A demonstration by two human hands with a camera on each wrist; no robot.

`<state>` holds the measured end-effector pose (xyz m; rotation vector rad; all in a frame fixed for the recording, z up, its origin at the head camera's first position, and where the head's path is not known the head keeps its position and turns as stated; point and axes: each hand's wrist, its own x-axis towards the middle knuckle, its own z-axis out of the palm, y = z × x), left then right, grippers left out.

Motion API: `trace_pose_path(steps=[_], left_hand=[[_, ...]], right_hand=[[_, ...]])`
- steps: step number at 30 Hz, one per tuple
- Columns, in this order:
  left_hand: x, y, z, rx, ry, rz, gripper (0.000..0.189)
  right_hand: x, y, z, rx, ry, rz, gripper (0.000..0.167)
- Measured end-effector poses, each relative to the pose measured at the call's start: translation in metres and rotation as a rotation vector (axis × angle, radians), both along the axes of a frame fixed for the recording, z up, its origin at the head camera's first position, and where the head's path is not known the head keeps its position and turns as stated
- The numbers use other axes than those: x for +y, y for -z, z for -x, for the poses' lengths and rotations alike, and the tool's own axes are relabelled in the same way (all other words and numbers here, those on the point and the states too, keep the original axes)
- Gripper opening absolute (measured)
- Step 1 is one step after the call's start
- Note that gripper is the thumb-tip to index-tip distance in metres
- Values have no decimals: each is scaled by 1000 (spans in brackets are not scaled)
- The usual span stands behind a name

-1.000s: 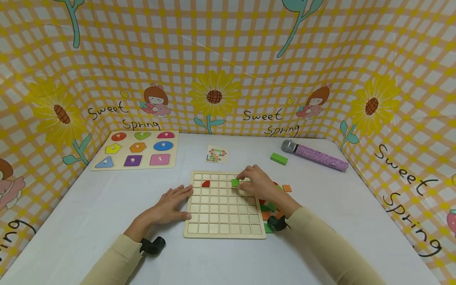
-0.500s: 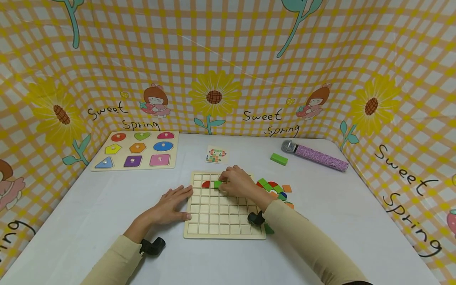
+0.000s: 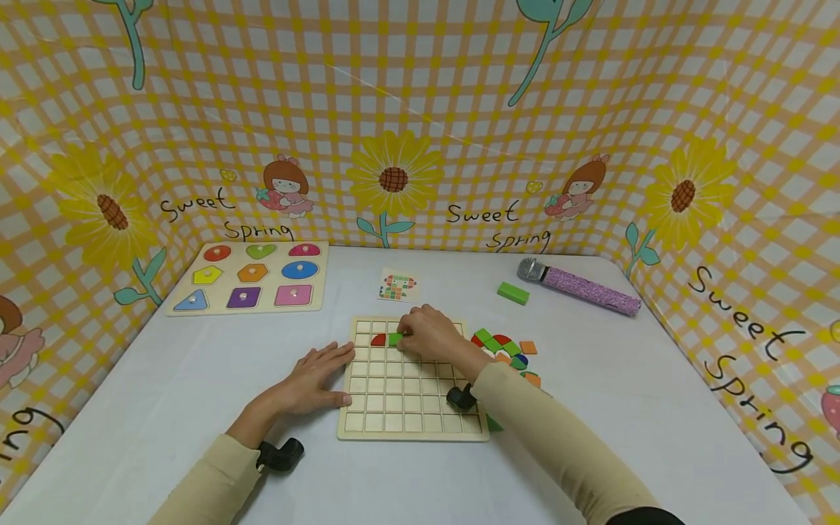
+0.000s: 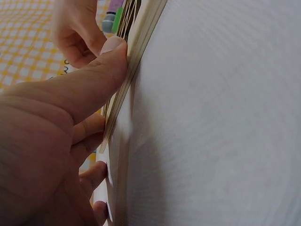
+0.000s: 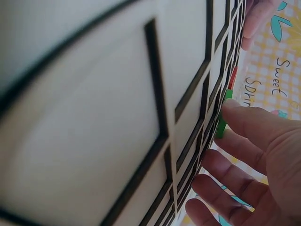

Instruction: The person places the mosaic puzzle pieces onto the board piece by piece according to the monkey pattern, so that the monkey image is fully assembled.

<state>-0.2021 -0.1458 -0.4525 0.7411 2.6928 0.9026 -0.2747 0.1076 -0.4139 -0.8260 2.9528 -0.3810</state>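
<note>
A wooden grid board (image 3: pixel 413 423) lies flat on the white table. My left hand (image 3: pixel 311 379) rests along its left side, and in the left wrist view the thumb (image 4: pixel 106 63) touches the board's edge. My right hand (image 3: pixel 433 335) pinches a green square tile (image 3: pixel 394 340) between thumb and forefinger at the second row of cells, partly covering it. Right beside that tile, a red rounded tile (image 3: pixel 378 340) sits in a cell. In the right wrist view the green tile (image 5: pixel 221 127) shows under the thumb, close against the board.
Several coloured tiles (image 3: pixel 502 346) lie at the board's right, partly behind the right arm. Behind the board is a pattern card (image 3: pixel 397 285). A knobbed shape puzzle (image 3: pixel 262 277) stands back left; a green block (image 3: pixel 513 293) and a glittery microphone (image 3: pixel 584 288) lie back right.
My right hand has carried the green tile leftward across the board, from the right part of the second row to beside the red tile. The left hand has stayed in place.
</note>
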Motion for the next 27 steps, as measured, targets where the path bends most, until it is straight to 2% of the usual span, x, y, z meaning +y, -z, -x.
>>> trace_pose_path(steps=[7,18,27], left_hand=[[0,0,0,-6,-8,4,79],[0,-1,0,-16,-6,-11,79],[-1,0,0,-10,11,-13,79]], right_hand=[[-2,1,1,35,-18,1,22],[-1,3,2,11,-1,-3,25],[15,-3,1,-32,36,84,28]])
